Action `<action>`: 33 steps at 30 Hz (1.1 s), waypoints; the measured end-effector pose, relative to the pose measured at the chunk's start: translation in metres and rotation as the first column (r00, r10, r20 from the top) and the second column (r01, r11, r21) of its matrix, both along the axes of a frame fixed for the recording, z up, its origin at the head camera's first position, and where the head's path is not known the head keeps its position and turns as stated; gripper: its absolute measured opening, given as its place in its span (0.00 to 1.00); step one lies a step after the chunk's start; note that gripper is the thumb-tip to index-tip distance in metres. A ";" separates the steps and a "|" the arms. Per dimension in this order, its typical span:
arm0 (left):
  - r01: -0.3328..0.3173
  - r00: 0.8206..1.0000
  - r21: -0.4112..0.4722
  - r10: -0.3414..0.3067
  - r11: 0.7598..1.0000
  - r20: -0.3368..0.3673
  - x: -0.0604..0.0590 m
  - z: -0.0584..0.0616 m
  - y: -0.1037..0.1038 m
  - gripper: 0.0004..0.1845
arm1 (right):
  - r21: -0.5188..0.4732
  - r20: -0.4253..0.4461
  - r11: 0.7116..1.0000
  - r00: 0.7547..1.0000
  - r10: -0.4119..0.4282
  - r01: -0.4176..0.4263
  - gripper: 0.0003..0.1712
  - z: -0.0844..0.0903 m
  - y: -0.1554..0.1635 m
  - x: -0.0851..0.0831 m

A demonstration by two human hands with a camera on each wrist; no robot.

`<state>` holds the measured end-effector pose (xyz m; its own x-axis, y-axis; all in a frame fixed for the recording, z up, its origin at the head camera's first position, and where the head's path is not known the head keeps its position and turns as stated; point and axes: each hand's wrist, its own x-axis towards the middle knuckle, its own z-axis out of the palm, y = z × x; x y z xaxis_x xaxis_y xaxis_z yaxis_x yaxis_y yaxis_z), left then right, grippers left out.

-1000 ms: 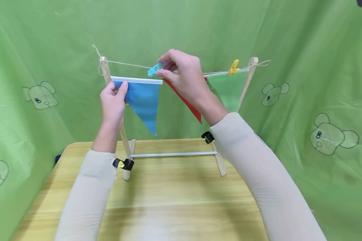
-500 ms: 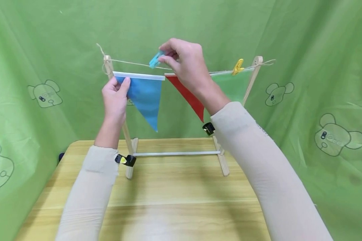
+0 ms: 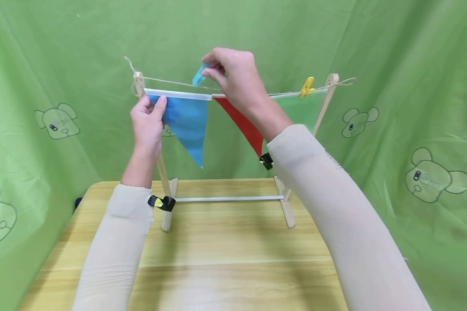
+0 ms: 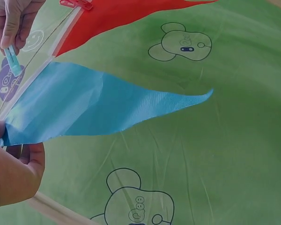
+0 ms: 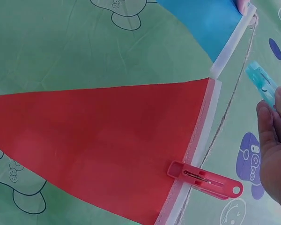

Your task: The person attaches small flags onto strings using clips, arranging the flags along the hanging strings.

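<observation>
Above the twine, just left of my right hand, sits the light-blue clip: pinched by its tail end between my thumb and fingertips, jaw end pointing down at the line but clear of it. A second ago that clip was lower, down at the blue flag's white top strip; now it's lifted off and held over the string. Reads to me as the blue flag not pegged on, hanging only from my grip.

My left hand hasn't moved: still pinching the flag's left top corner, thumb on the front, right by the left wooden post. The white strip now rides a touch higher, closer under the twine.

Next along, the red flag hangs from a red clip that the right wrist view shows biting strip and twine together. Past it, the green flag under a yellow clip, near the right post. Frame stands on the wooden table, green cloth behind.
</observation>
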<state>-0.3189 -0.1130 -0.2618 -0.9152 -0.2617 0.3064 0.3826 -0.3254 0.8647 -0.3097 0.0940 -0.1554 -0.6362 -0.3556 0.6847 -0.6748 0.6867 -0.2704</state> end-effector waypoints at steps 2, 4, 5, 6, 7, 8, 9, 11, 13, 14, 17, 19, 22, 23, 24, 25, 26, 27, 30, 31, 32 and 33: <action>0.001 1.000 0.004 -0.001 1.000 -0.002 -0.001 0.000 -0.001 0.07 | 0.013 0.008 1.000 1.000 -0.010 0.010 0.16 0.000 -0.002 0.000; 0.006 1.000 0.008 -0.006 1.000 -0.006 -0.002 0.001 -0.001 0.08 | 0.020 0.007 1.000 1.000 -0.010 0.010 0.16 -0.001 -0.003 -0.001; 0.010 1.000 0.010 -0.010 1.000 -0.009 -0.001 0.001 -0.002 0.08 | 0.025 0.010 1.000 1.000 -0.009 0.009 0.15 -0.001 -0.003 -0.001; 0.013 1.000 0.014 -0.012 1.000 -0.011 -0.001 0.001 -0.002 0.09 | 0.024 0.011 1.000 1.000 -0.005 0.005 0.15 -0.002 -0.004 -0.001; 0.017 1.000 0.020 -0.016 1.000 -0.013 -0.001 0.002 -0.002 0.09 | 0.027 0.011 1.000 1.000 -0.003 0.002 0.15 -0.002 -0.005 -0.002; 0.018 1.000 0.022 -0.018 1.000 -0.013 -0.001 0.002 -0.002 0.10 | 0.024 0.007 1.000 1.000 0.005 -0.005 0.15 -0.003 -0.005 -0.002; 0.020 1.000 0.028 -0.019 0.999 -0.012 -0.001 0.002 -0.003 0.10 | 0.024 0.008 1.000 1.000 0.007 -0.007 0.15 -0.003 -0.006 -0.003; 0.021 1.000 0.040 -0.021 0.999 -0.008 -0.001 0.002 -0.003 0.11 | 0.027 0.014 1.000 1.000 0.000 0.000 0.15 -0.004 -0.007 -0.003; 0.020 1.000 0.049 -0.020 0.999 0.000 0.000 0.002 -0.004 0.11 | 0.032 0.021 0.999 1.000 -0.010 0.009 0.15 -0.004 -0.008 -0.004; 0.020 1.000 0.053 -0.021 0.998 0.003 0.000 0.002 -0.004 0.11 | 0.030 0.022 1.000 1.000 -0.008 0.007 0.15 -0.004 -0.008 -0.004; 0.024 1.000 0.054 -0.024 0.998 0.001 0.000 0.003 -0.004 0.11 | 0.046 0.039 0.999 0.999 -0.021 0.019 0.16 -0.004 -0.010 -0.003; 0.028 1.000 0.052 -0.027 0.998 -0.002 0.000 0.004 -0.003 0.10 | 0.054 0.046 0.998 0.999 -0.021 0.019 0.16 -0.004 -0.011 -0.002; 0.038 0.999 0.052 -0.038 0.998 -0.009 -0.002 0.005 0.001 0.08 | 0.067 0.048 0.998 0.999 -0.024 0.021 0.16 -0.004 -0.011 -0.002; 0.043 0.999 0.053 -0.042 0.998 -0.011 -0.002 0.005 0.001 0.08 | 0.069 0.049 0.997 0.999 -0.024 0.021 0.16 -0.004 -0.011 -0.002; 0.048 0.999 0.054 -0.047 0.997 -0.012 -0.003 0.006 0.002 0.07 | 0.071 0.046 0.997 0.999 -0.021 0.018 0.16 -0.004 -0.011 -0.002; 0.051 0.999 0.054 -0.050 0.997 -0.016 -0.003 0.006 0.003 0.07 | 0.072 0.042 0.997 0.999 -0.019 0.016 0.16 -0.004 -0.011 -0.003; 0.057 0.998 0.058 -0.056 0.997 -0.019 -0.003 0.006 0.004 0.07 | 0.075 0.040 0.997 0.999 -0.022 0.019 0.16 -0.003 -0.011 -0.003; 0.061 0.998 0.056 -0.060 0.997 -0.022 -0.004 0.007 0.004 0.07 | 0.077 0.039 0.997 0.999 -0.024 0.020 0.17 -0.003 -0.011 -0.003; 0.075 0.997 0.083 -0.073 0.994 -0.027 -0.004 0.007 0.005 0.06 | 0.083 0.032 0.996 0.999 -0.022 0.019 0.16 -0.003 -0.011 -0.003; 0.076 0.997 0.093 -0.074 0.993 -0.029 -0.004 0.007 0.005 0.06 | 0.085 0.031 0.996 0.999 -0.017 0.015 0.16 -0.004 -0.011 -0.003; 0.078 0.997 0.108 -0.075 0.991 -0.029 -0.004 0.007 0.005 0.06 | 0.087 0.029 0.996 0.999 -0.012 0.010 0.16 -0.004 -0.011 -0.003; 0.079 0.997 0.119 -0.076 0.990 -0.029 -0.004 0.007 0.005 0.06 | 0.090 0.029 0.996 1.000 -0.008 0.006 0.16 -0.004 -0.011 -0.003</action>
<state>-0.3229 -0.1081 -0.2550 -0.9267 -0.2265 0.2998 0.3729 -0.4553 0.8085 -0.3130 0.0834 -0.1597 -0.6581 -0.4101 0.6314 -0.6626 0.7137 -0.2271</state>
